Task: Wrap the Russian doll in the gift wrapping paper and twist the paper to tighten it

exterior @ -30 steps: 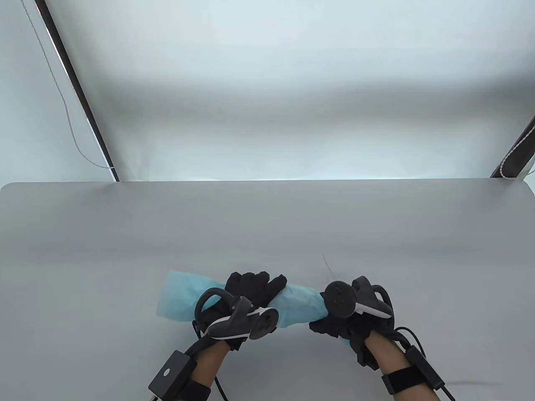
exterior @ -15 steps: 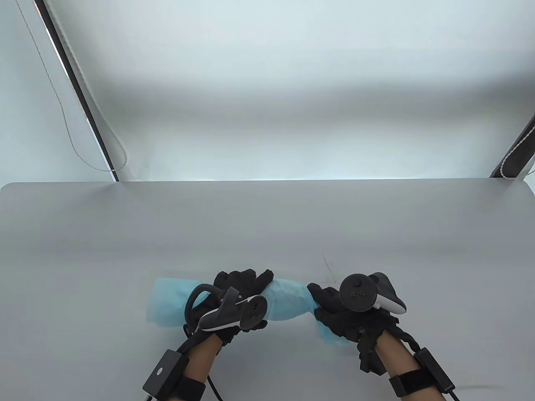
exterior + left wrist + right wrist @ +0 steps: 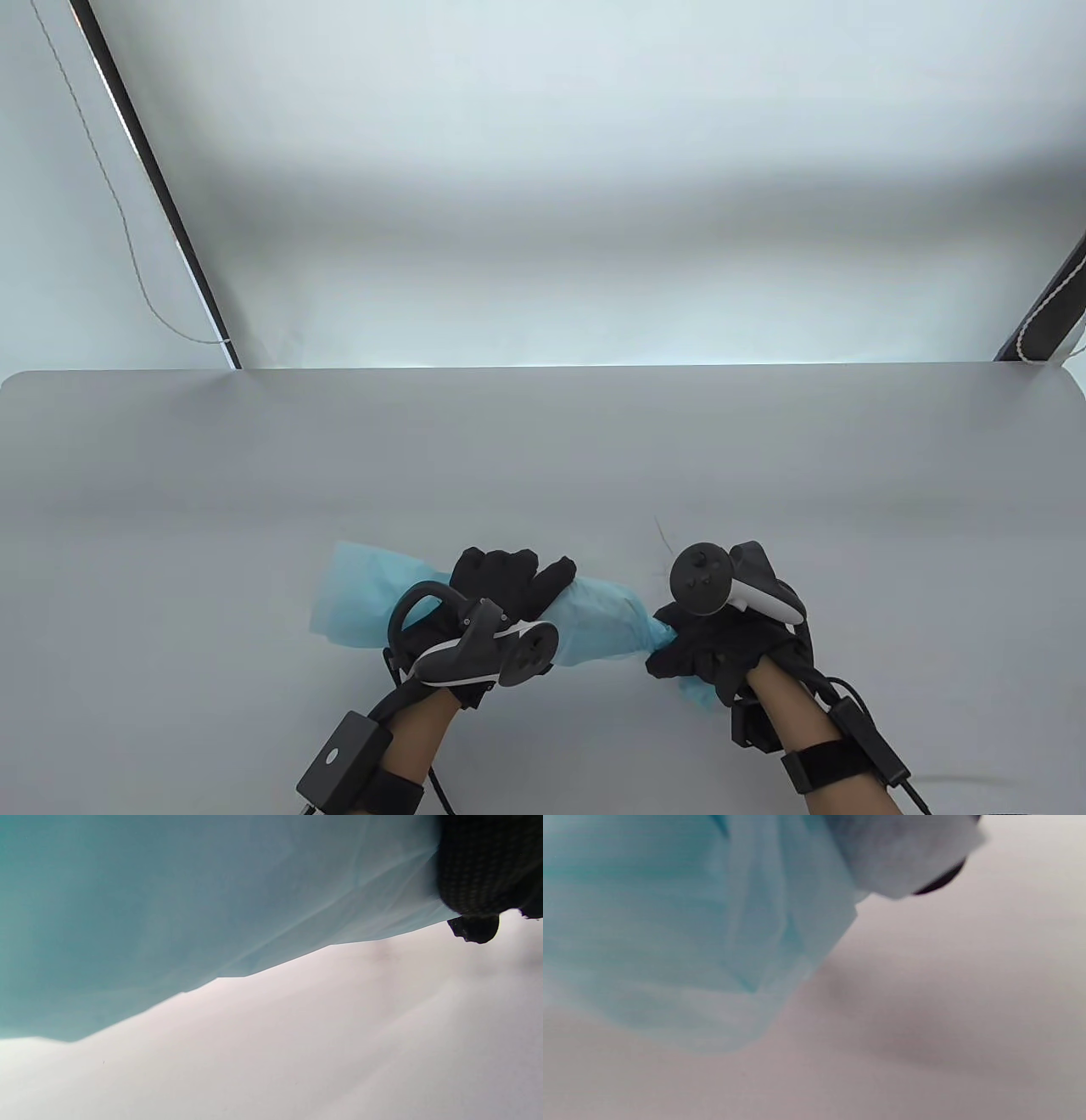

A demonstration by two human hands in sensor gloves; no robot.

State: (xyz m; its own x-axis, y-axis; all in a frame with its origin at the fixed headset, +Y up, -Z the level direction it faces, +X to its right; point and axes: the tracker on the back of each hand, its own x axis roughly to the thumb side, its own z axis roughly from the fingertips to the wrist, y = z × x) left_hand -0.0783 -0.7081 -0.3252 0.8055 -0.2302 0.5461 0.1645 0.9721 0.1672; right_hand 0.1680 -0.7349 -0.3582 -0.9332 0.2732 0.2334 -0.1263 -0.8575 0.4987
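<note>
The light blue gift wrapping paper (image 3: 594,615) lies as a rolled bundle near the front edge of the grey surface (image 3: 543,458), running left to right between the 2 gloved hands. The Russian doll itself is hidden — only the paper shows, bulging at the middle of the roll.

The left hand (image 3: 501,594) grips the bundle from above, its fingers (image 3: 509,577) curled over the far side of the paper. To the left of this hand the paper flares out into a loose open end (image 3: 352,594) that lies against the surface. In the left wrist view the paper (image 3: 191,908) fills the upper part of the picture, with a black gloved fingertip (image 3: 475,878) pressed against it at the top right.

The right hand (image 3: 721,649) is closed around the right end of the roll, where the paper narrows to a tight neck (image 3: 662,632). A short tail of paper (image 3: 700,692) sticks out below this hand, toward the front edge. The right wrist view shows that creased tail (image 3: 712,942) hanging just over the surface (image 3: 946,1005) — blurred, so whether it touches cannot be told.

Each hand carries a tracker on its back: a dark one on the left (image 3: 484,654), a dark-and-white one on the right (image 3: 721,581).
</note>
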